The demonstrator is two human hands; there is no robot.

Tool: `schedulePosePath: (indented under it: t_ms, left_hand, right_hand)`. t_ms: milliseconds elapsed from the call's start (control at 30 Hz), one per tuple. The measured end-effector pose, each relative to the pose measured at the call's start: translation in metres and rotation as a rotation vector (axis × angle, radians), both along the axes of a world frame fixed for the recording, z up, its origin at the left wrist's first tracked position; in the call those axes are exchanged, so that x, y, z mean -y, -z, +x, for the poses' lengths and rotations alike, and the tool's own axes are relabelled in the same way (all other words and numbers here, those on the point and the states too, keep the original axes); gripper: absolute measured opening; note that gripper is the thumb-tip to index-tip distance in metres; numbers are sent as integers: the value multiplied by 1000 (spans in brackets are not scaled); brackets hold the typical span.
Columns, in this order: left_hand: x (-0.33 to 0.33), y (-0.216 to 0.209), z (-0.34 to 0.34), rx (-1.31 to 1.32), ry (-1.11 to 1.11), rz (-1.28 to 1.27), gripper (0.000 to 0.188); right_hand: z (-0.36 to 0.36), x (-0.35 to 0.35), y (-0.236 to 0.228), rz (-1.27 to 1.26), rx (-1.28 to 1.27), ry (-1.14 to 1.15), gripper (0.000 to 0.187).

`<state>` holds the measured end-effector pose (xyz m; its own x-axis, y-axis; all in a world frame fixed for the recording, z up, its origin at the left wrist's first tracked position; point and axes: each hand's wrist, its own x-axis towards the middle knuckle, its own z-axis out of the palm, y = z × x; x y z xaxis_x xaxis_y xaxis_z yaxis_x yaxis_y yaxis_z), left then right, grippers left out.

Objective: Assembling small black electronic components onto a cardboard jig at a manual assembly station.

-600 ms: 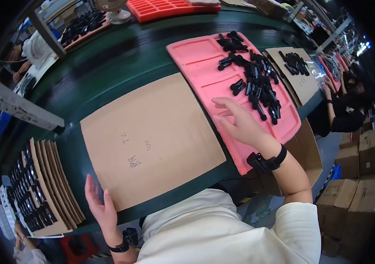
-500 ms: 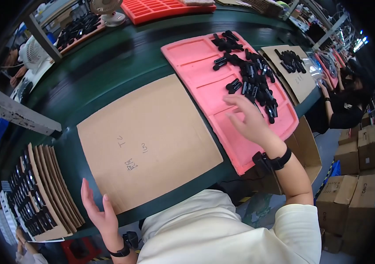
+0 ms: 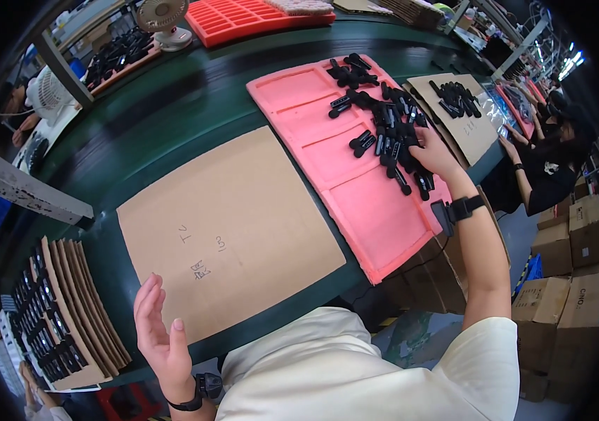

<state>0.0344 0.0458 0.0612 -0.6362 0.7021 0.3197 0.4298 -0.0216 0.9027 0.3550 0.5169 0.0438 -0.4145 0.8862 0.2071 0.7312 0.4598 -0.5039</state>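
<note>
My left hand (image 3: 162,333) hovers over the near-left corner of a flat cardboard sheet (image 3: 236,203). Its thumb stands apart from the raised fingers, and nothing is in it. To the right of the sheet lies a pink foam tray (image 3: 373,224) with shallow compartments. On the tray is a loose heap of small black microphones (image 3: 391,130) with round foam ends. My right hand (image 3: 436,153) is at the right side of this heap, thumb and fingers parted among the microphones; its fingertips are partly hidden. No microphone is lifted clear of the heap.
Upright cardboard sheets (image 3: 89,302) stand at the left beside a board with rows of black pieces (image 3: 47,319). A metal post (image 3: 29,184) rises at the left. Beyond the tray lies another cardboard (image 3: 478,133) bearing black pieces. A co-worker (image 3: 549,165) sits at the far right.
My right hand has moved right and away from me, from above the tray to the heap of microphones. My left hand stays open near the sheet's corner. The view has shifted slightly.
</note>
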Motion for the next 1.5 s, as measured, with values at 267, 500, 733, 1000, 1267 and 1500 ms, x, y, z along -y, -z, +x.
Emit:
schedulePosePath:
  t_ms: [267, 500, 733, 1000, 1267, 1500]
  left_hand:
    - [-9, -3, 3, 35, 22, 9, 40]
    - [-18, -5, 4, 33, 42, 25, 35]
    - [-19, -3, 4, 21, 48, 22, 32]
    - [-20, -3, 6, 33, 65, 22, 29]
    - [-20, -2, 8, 37, 81, 25, 27]
    - [-21, -1, 9, 50, 83, 22, 26]
  right_hand:
    - [-18, -9, -1, -175, 194, 106, 49]
    - [-1, -8, 17, -66, -163, 140, 43]
    - [-18, 44, -18, -521, -716, 68, 28]
    - [-2, 57, -8, -291, -88, 80, 26]
    - [4, 54, 4, -407, -437, 88, 17]
    - [-1, 58, 3, -402, -543, 64, 19]
